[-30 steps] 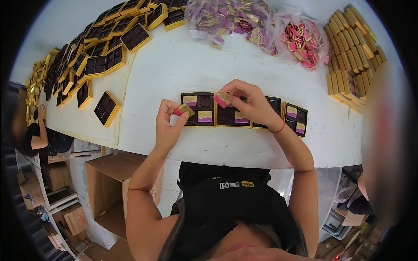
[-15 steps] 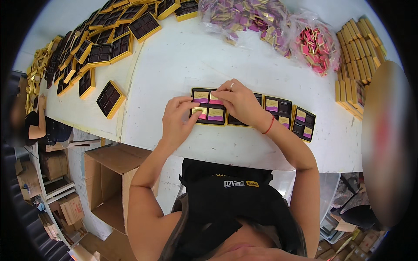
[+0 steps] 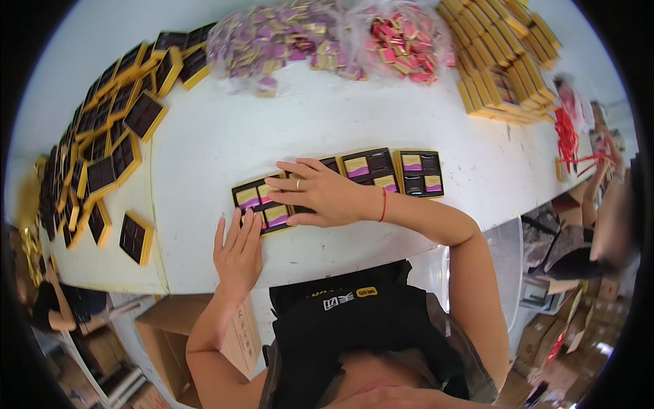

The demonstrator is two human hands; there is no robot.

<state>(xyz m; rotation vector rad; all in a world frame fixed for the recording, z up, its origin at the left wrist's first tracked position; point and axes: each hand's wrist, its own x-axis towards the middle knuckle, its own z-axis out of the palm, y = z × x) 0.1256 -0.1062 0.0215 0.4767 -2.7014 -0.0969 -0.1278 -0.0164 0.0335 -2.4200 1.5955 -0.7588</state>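
Observation:
A row of black-trayed square boxes with gold edges lies before me. The leftmost box (image 3: 279, 230) has small foil-wrapped squares in its compartments, among them a gold-and-purple square (image 3: 248, 198). My left hand (image 3: 238, 256) has its fingers stretched out, the tips on the square in that box's near left compartment. My right hand (image 3: 320, 194) lies spread, palm down, over the box's right side and the second box (image 3: 332, 163), hiding much of both. To the right, a third box (image 3: 378, 161) and a fourth box (image 3: 430, 173) each show two wrapped squares and two bare compartments.
Piled boxes (image 3: 102, 170) with dark trays fill the table's left side; a single box (image 3: 137, 237) lies nearer. Clear bags of purple squares (image 3: 286, 41) and pink squares (image 3: 402, 48) lie at the back, beside stacked gold boxes (image 3: 504, 75). Other people's arms show at both sides.
The view has swung, so the table things appear shifted left. Both hands have gone from bent, pinching fingers to straightened ones, and my right hand now spreads flat over the boxes.

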